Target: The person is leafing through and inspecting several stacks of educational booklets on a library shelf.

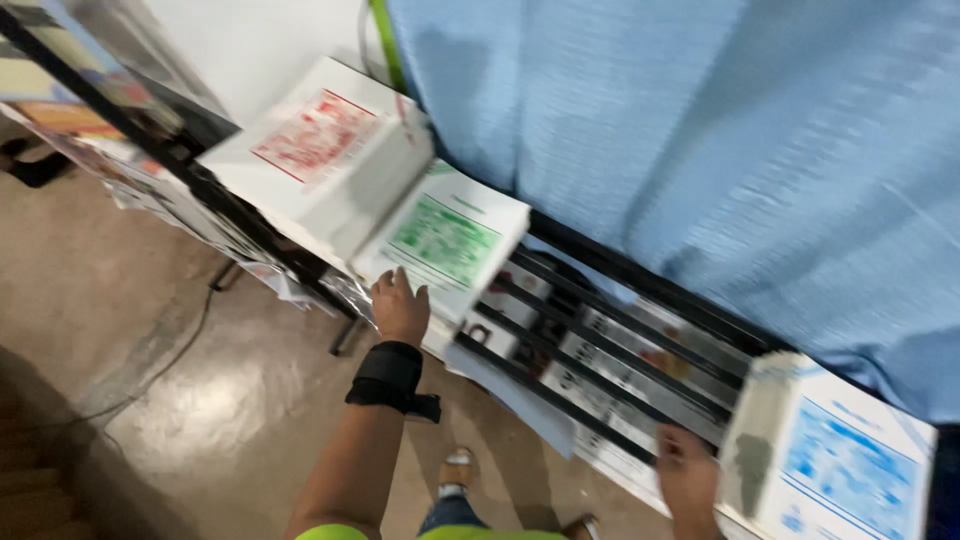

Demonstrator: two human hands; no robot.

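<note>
Right hand (688, 478) sits low at the rack's (610, 345) near edge beside the blue-printed box (850, 465), and I can't tell through the blur whether it's gripping. My left hand (400, 308), wrist strap (388, 376) on, presses open-fingered against the green-printed box (445, 243), beside the red-printed box (320, 150). That box overhangs; I reckon a hard shove tips it off.
</note>
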